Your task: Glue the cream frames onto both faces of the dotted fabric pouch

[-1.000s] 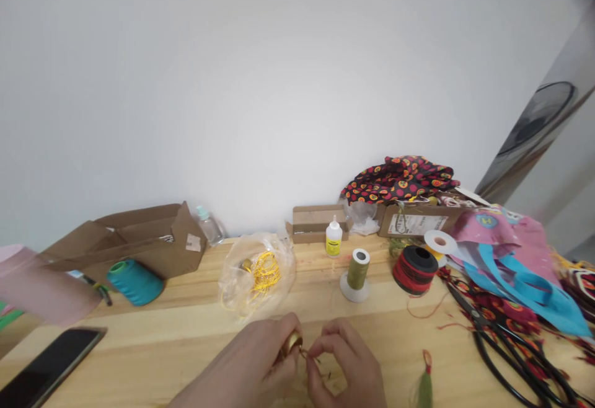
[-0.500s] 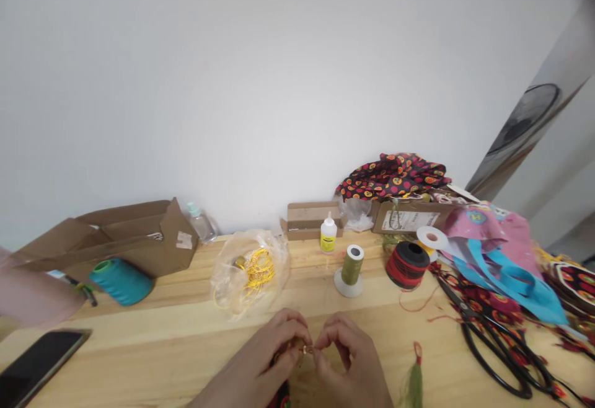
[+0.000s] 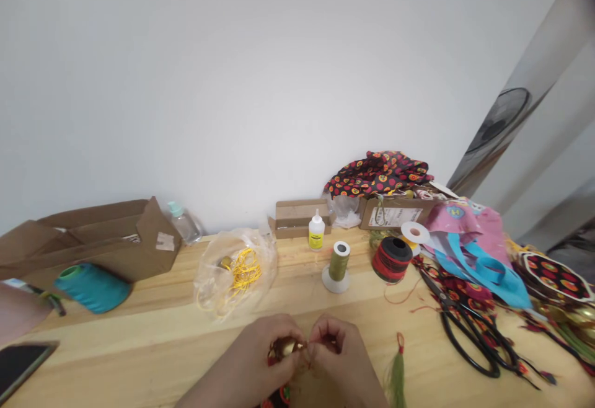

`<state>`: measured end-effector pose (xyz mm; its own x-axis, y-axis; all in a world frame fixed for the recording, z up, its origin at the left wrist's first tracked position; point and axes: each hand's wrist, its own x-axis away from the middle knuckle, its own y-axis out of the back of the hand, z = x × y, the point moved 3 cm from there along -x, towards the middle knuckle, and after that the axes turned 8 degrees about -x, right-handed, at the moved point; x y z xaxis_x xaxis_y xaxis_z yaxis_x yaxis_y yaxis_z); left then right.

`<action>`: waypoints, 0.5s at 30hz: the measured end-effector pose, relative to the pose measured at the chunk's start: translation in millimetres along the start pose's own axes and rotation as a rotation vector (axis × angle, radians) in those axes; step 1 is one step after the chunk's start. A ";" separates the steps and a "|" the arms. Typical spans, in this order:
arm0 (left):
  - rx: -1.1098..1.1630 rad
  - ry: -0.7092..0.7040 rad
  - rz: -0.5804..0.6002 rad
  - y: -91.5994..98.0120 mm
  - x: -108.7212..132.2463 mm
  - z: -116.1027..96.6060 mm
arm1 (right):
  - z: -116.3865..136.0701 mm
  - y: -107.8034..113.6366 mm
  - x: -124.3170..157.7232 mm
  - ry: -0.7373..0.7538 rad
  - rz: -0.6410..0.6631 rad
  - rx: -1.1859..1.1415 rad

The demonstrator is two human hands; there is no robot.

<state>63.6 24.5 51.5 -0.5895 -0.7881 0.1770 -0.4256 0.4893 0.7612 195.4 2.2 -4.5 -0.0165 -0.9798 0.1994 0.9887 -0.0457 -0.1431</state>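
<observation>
Both hands meet low at the front of the wooden table (image 3: pixel 153 340). My left hand (image 3: pixel 260 361) is closed around a small gold piece (image 3: pixel 287 348) with a red and black bit below it. My right hand (image 3: pixel 341 358) pinches something too small to name right beside that piece, fingertips touching the left hand's. A green tassel with a red top (image 3: pixel 397 371) lies just right of my right hand. A clear plastic bag with yellow cord (image 3: pixel 235 271) sits just beyond the hands.
An olive thread spool (image 3: pixel 338 265), a red and black cord spool (image 3: pixel 392 258), a glue bottle (image 3: pixel 317 232) and black scissors (image 3: pixel 469 333) lie right of centre, with patterned fabric (image 3: pixel 376 173) and cloth scraps behind. A teal thread cone (image 3: pixel 90 286), cardboard box (image 3: pixel 93 237) and phone (image 3: pixel 18 368) are at left.
The view has swung right, so everything sits further left in the picture. My hands stay together on the small gold piece, shifted slightly left.
</observation>
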 end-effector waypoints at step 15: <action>0.515 0.093 0.133 -12.8 -15.3 14.1 | 9.3 5.1 -13.9 0.038 0.009 0.073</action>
<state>68.4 35.6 30.2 -0.6080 -0.7251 0.3233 -0.6467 0.6886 0.3282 202.0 17.4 1.0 -0.0123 -0.9867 0.1618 0.9970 -0.0244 -0.0731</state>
